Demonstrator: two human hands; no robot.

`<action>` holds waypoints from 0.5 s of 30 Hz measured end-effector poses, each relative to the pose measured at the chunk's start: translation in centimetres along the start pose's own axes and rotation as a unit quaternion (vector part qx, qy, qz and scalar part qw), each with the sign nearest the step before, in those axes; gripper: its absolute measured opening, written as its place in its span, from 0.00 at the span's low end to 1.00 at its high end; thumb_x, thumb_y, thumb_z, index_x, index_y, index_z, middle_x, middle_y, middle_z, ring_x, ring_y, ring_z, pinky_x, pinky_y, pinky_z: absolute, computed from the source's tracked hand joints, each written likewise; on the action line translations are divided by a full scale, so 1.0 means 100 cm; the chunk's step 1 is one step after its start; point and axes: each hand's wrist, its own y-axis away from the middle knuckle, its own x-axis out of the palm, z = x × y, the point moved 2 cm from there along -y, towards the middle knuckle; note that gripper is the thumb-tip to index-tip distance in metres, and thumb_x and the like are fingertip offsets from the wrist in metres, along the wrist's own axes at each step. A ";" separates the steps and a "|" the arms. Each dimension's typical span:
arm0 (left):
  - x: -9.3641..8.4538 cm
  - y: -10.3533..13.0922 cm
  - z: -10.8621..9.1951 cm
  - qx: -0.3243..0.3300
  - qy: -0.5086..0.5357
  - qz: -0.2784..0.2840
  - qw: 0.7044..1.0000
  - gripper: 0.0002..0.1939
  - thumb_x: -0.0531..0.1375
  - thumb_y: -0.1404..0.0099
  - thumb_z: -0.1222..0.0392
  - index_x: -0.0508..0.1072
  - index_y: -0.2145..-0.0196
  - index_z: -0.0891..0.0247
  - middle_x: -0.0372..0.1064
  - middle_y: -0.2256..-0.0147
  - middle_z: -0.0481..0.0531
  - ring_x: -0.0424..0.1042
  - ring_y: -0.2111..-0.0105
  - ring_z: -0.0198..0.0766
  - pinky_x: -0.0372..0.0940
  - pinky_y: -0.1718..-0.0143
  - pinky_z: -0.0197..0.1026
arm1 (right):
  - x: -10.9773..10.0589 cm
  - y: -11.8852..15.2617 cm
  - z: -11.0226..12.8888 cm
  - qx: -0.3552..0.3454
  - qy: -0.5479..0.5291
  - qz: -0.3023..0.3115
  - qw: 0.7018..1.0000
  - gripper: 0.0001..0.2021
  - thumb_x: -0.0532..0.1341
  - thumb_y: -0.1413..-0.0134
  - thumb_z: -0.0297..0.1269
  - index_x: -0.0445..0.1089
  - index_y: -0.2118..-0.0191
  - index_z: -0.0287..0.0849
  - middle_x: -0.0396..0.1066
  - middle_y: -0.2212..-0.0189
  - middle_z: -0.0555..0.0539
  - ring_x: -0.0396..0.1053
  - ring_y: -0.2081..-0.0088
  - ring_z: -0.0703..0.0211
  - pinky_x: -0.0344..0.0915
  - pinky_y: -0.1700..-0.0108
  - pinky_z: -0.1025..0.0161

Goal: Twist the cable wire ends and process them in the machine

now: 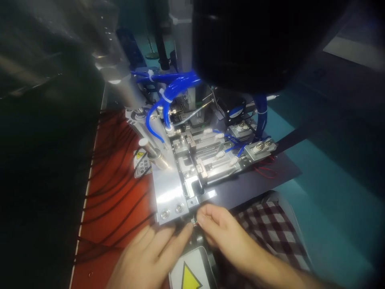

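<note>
My right hand (221,226) is at the front end of a metal fixture (171,192), its thumb and index finger pinched together. At those fingertips is a small whitish piece (193,220), too small and blurred to name. My left hand (150,253) reaches in from the lower left with fingers stretched out. Its index fingertip lies close to the whitish piece; whether they touch I cannot tell. The other left fingertips are partly hidden at the front edge of the fixture's plate. Below both hands is a white panel (183,263) with a yellow arrow-like mark.
Pneumatic cylinders with blue air tubes (177,86) stand behind the plate. A metal post (153,152) rises at its left. Dark cables (114,168) cross the red surface (99,208). A large dark shape (255,44) hangs overhead. Checked cloth (270,224) lies at the right.
</note>
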 end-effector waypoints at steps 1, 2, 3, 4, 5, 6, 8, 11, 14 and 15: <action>0.000 0.000 0.000 -0.003 0.003 -0.001 1.000 0.20 0.43 0.27 0.59 0.67 0.44 0.57 0.72 0.65 0.52 0.70 0.69 0.36 0.66 0.67 0.35 | -0.001 0.000 0.000 -0.001 0.000 -0.002 1.000 0.18 0.61 0.48 0.50 0.60 0.73 0.41 0.49 0.84 0.60 0.44 0.82 0.71 0.40 0.80 0.69; 0.000 0.000 0.001 -0.002 0.008 -0.003 1.000 0.20 0.43 0.27 0.60 0.67 0.44 0.57 0.72 0.65 0.52 0.70 0.69 0.36 0.66 0.67 0.35 | -0.002 -0.001 0.001 -0.003 -0.001 -0.006 1.000 0.17 0.61 0.48 0.50 0.61 0.72 0.40 0.49 0.85 0.60 0.44 0.83 0.71 0.40 0.81 0.69; 0.001 0.000 0.001 0.005 0.015 -0.005 1.000 0.20 0.43 0.28 0.60 0.67 0.44 0.58 0.71 0.64 0.53 0.70 0.68 0.36 0.65 0.67 0.35 | -0.002 -0.001 0.001 -0.008 -0.005 -0.012 1.000 0.16 0.61 0.48 0.50 0.63 0.72 0.40 0.49 0.85 0.61 0.45 0.83 0.71 0.41 0.81 0.69; 0.001 0.000 0.002 0.011 0.024 -0.006 1.000 0.20 0.44 0.28 0.61 0.67 0.44 0.58 0.71 0.63 0.53 0.70 0.68 0.36 0.65 0.67 0.34 | -0.002 -0.001 0.002 -0.016 -0.012 -0.021 1.000 0.16 0.61 0.49 0.49 0.64 0.72 0.39 0.51 0.85 0.60 0.46 0.83 0.71 0.43 0.81 0.70; 0.001 0.000 0.002 0.016 0.032 -0.007 0.999 0.20 0.44 0.28 0.61 0.66 0.43 0.59 0.71 0.63 0.53 0.70 0.67 0.36 0.65 0.67 0.34 | -0.001 -0.001 0.002 -0.026 -0.020 -0.032 0.999 0.16 0.62 0.50 0.48 0.65 0.73 0.39 0.53 0.85 0.59 0.49 0.83 0.70 0.46 0.81 0.70; 0.001 0.000 0.002 0.020 0.040 -0.007 0.999 0.20 0.45 0.28 0.61 0.66 0.43 0.60 0.71 0.62 0.54 0.71 0.66 0.36 0.65 0.67 0.33 | 0.001 -0.002 0.003 -0.034 -0.028 -0.042 0.998 0.15 0.63 0.52 0.47 0.65 0.74 0.39 0.56 0.84 0.57 0.52 0.81 0.69 0.51 0.80 0.70; 0.000 -0.001 0.001 0.017 0.052 -0.007 0.998 0.20 0.45 0.29 0.62 0.65 0.42 0.61 0.71 0.62 0.54 0.70 0.65 0.36 0.65 0.65 0.34 | 0.005 -0.002 0.004 -0.049 -0.040 -0.058 0.996 0.13 0.65 0.55 0.44 0.66 0.76 0.39 0.63 0.80 0.54 0.59 0.77 0.66 0.58 0.75 0.68; -0.001 -0.001 -0.003 -0.012 0.056 -0.006 0.998 0.20 0.46 0.29 0.64 0.64 0.42 0.60 0.70 0.61 0.55 0.69 0.62 0.38 0.65 0.63 0.37 | 0.009 -0.002 0.002 -0.071 -0.034 -0.077 0.994 0.10 0.64 0.55 0.40 0.66 0.76 0.39 0.65 0.79 0.52 0.62 0.75 0.64 0.61 0.71 0.66; 0.000 0.001 -0.004 -0.033 0.054 0.009 0.998 0.21 0.46 0.29 0.67 0.63 0.41 0.58 0.69 0.59 0.55 0.67 0.62 0.39 0.65 0.63 0.38 | 0.007 -0.001 -0.002 -0.117 0.020 -0.107 0.987 0.08 0.63 0.52 0.37 0.66 0.75 0.39 0.63 0.80 0.54 0.59 0.77 0.65 0.59 0.74 0.67; 0.001 0.002 -0.004 -0.034 0.053 0.013 0.998 0.22 0.46 0.30 0.67 0.63 0.41 0.58 0.69 0.59 0.55 0.67 0.63 0.39 0.64 0.64 0.38 | 0.006 0.000 -0.003 -0.139 0.047 -0.117 0.982 0.08 0.63 0.51 0.36 0.66 0.75 0.40 0.62 0.80 0.54 0.59 0.77 0.65 0.58 0.74 0.67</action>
